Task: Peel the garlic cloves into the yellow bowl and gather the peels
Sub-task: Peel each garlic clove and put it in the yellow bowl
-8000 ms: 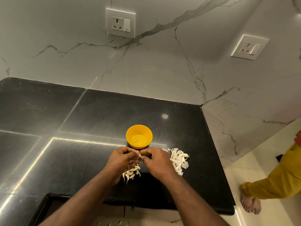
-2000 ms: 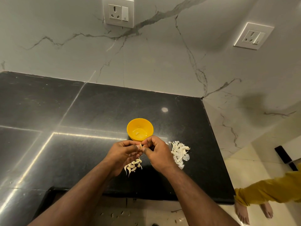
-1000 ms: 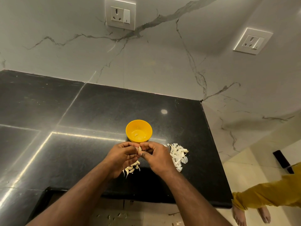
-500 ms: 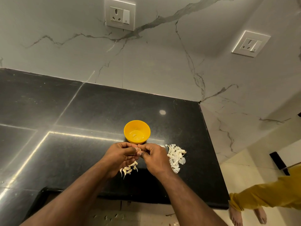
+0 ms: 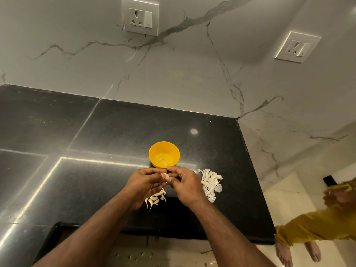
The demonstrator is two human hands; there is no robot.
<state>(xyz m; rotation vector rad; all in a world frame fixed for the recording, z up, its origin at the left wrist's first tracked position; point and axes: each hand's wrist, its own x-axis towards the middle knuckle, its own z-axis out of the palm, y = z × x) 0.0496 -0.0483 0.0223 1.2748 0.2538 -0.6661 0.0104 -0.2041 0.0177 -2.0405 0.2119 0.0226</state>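
A small yellow bowl (image 5: 154, 151) stands on the black counter (image 5: 115, 128) with a peeled clove or two inside. Just in front of it my left hand (image 5: 143, 184) and my right hand (image 5: 183, 182) meet, both pinching one pale garlic clove (image 5: 165, 175) between fingertips. Under my left hand lies a small heap of unpeeled cloves (image 5: 155, 198). To the right of my right hand sits a pile of white peels (image 5: 211, 183).
The counter's right edge (image 5: 256, 189) and front edge are close. A person in yellow clothing (image 5: 316, 226) stands barefoot on the floor at the right. Two wall sockets (image 5: 140, 16) are on the marble backsplash. A few peel scraps lie on the floor below.
Both hands stay together on the clove in front of the bowl, working it with small finger moves. The person at the right has leaned further into view.
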